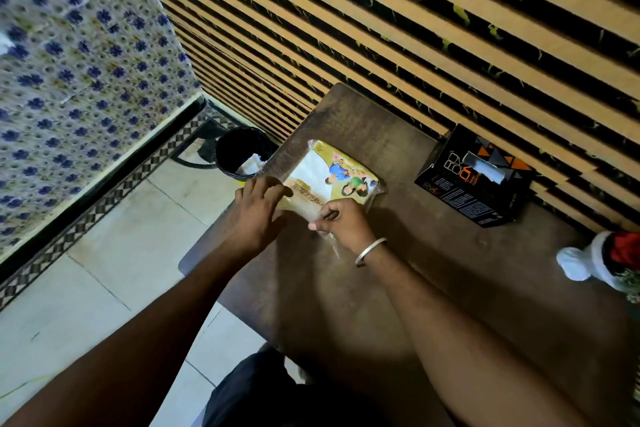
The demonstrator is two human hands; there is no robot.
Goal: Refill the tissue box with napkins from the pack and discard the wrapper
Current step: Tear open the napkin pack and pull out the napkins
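Note:
A yellow-and-white napkin pack (pixel 334 173) with a cartoon picture lies flat on the dark wooden table (pixel 398 288). My left hand (pixel 258 215) presses on the pack's near left end with fingers spread. My right hand (pixel 341 222), with a metal bangle on the wrist, pinches the clear wrapper at the pack's near end. The black tissue box (pixel 474 177) with orange triangles stands to the right against the wall, and a white tissue shows in its top slot.
A black waste bin (pixel 242 151) with white paper inside stands on the tiled floor just left of the table's far corner. A red-and-white ornament (pixel 606 260) sits at the table's right edge. A slatted wall runs behind the table.

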